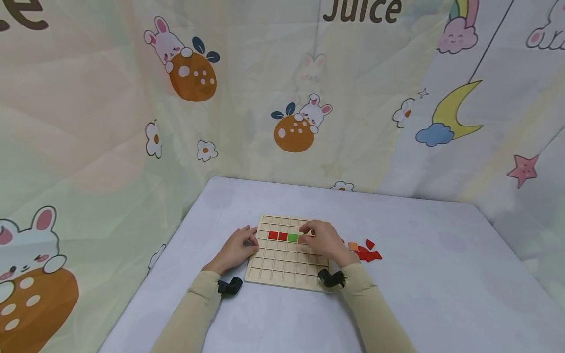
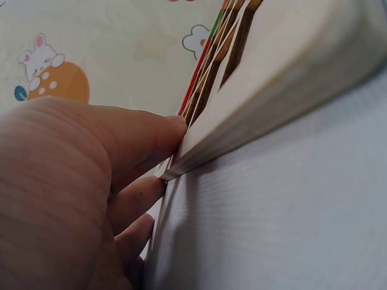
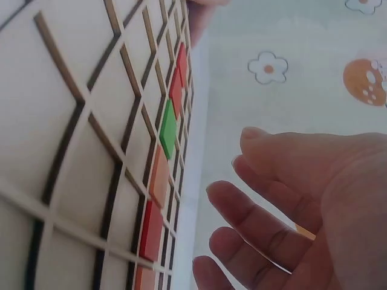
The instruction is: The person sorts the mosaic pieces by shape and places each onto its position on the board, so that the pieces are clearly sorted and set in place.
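Note:
A wooden grid board [image 1: 282,267] lies flat on the table, tilted slightly. My left hand [image 1: 236,250] holds its left edge, with the thumb [image 2: 163,130] on the rim and a fingertip against the side. One row of the grid carries square tiles: two red tiles [image 1: 278,236], a green tile [image 1: 293,238], an orange tile [image 3: 159,178], a red tile [image 3: 152,232] and another orange one at the right wrist view's bottom edge. My right hand [image 1: 324,240] hovers over the right part of this row, fingers loosely bent and apart, nothing between them. It hides some cells from the head view.
Right of the board lies a loose pile of red pieces [image 1: 365,254] with an orange piece [image 1: 353,246] beside it. The white table [image 1: 441,284] extends around the board. A printed cloth [image 1: 247,113] hangs behind the table.

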### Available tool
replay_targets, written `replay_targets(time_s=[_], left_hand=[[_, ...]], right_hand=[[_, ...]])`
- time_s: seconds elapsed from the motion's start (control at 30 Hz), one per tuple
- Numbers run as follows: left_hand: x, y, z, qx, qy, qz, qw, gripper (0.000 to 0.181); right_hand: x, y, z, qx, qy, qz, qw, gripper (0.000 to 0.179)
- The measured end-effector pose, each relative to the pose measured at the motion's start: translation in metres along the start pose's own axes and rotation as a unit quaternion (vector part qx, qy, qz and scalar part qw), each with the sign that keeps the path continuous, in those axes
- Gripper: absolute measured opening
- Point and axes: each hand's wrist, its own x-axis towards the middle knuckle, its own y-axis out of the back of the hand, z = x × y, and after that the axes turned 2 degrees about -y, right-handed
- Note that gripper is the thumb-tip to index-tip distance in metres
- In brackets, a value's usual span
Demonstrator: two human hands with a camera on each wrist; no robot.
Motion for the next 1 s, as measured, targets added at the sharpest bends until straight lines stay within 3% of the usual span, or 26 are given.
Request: replay_targets(time_s=[0.23, 0.5, 0.8, 1.0], left_hand=[[0.001, -0.001, 0.002, 0.004, 0.003, 0.001, 1.0000, 0.014], [0.000, -0.001, 0.001, 0.004, 0.005, 0.000, 1.0000, 0.014], [-0.001, -0.001, -0.001, 0.002, 0.001, 0.000, 1.0000, 0.013], [0.000, -0.002, -0.002, 0.002, -0.006, 0.000, 1.0000, 0.014]], right_hand=[[-0.002, 0.016, 0.019, 0.005, -0.011, 0.011, 0.9999, 0.019], [-0.004, 0.035, 0.040, 0.012, -0.072, -0.010, 0.9973, 0.017], [-0.007, 0.043, 0.055, -0.005, -0.069, -0.036, 0.9970, 0.018], [-0.009, 0.048, 0.069, 0.003, -0.103, -0.041, 0.9939, 0.019]])
